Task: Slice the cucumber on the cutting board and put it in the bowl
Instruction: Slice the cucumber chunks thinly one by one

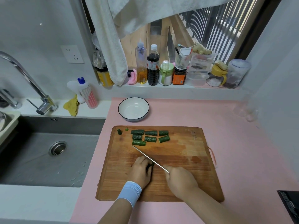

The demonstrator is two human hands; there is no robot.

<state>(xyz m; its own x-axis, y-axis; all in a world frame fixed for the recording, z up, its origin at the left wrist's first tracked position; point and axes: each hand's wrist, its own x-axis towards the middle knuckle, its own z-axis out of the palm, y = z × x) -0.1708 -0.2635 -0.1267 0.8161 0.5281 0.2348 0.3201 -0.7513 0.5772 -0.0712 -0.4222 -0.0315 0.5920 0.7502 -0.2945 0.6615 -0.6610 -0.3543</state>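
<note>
Now left fingers [142, 161] curled atop cucumber [149, 167], right fingers [171, 171] around knife [145, 156].

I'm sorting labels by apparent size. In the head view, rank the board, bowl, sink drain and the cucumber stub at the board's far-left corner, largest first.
1. board
2. bowl
3. drain
4. cucumber stub

The board lies nearest the camera, but the gaps are wide enough that the order holds.
</note>
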